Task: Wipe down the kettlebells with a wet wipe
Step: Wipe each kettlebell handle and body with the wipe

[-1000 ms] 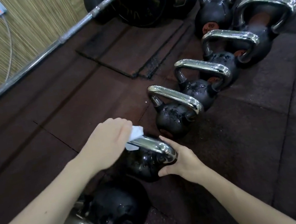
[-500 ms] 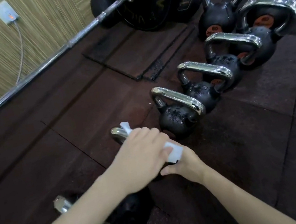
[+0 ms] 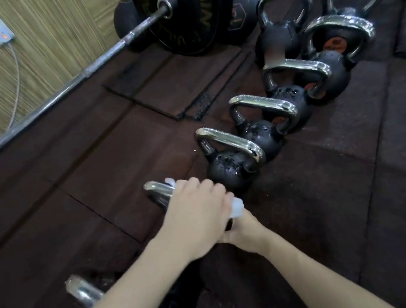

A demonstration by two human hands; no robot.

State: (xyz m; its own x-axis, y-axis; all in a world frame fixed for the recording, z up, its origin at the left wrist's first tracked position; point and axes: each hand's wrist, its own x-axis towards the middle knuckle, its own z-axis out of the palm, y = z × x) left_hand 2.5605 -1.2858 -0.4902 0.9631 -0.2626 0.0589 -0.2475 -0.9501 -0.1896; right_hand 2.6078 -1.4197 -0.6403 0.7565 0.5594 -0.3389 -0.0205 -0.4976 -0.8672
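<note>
On the dark brown rubber gym floor (image 3: 334, 186), near the close end of a diagonal row of kettlebells, the person's left hand (image 3: 195, 213) lies curled over the chrome handle (image 3: 157, 191) of a small black kettlebell whose body is almost wholly hidden beneath the two hands. That hand pinches a crumpled white wet wipe (image 3: 237, 207) against the handle, so the wipe shows only as scraps poking out at the far knuckles and by the fingertips; wrapping it round the bar this way lets one stroke clean the whole handle. The right hand (image 3: 242, 227) sits just below and right of the left, apparently bracing the bell so it does not tip or slide, though whether its fingers are curled or flat I cannot tell, since the left hand covers them. Further bells in the row, such as the next black chrome-handled kettlebell (image 3: 227, 166), are beaded with droplets, while a long steel barbell (image 3: 66, 87) lies well apart by the wall. Compared with a second ago, the left hand has slid from the far end of the handle along to the near end, covering most of the chrome, and the right hand has stayed put.
</note>
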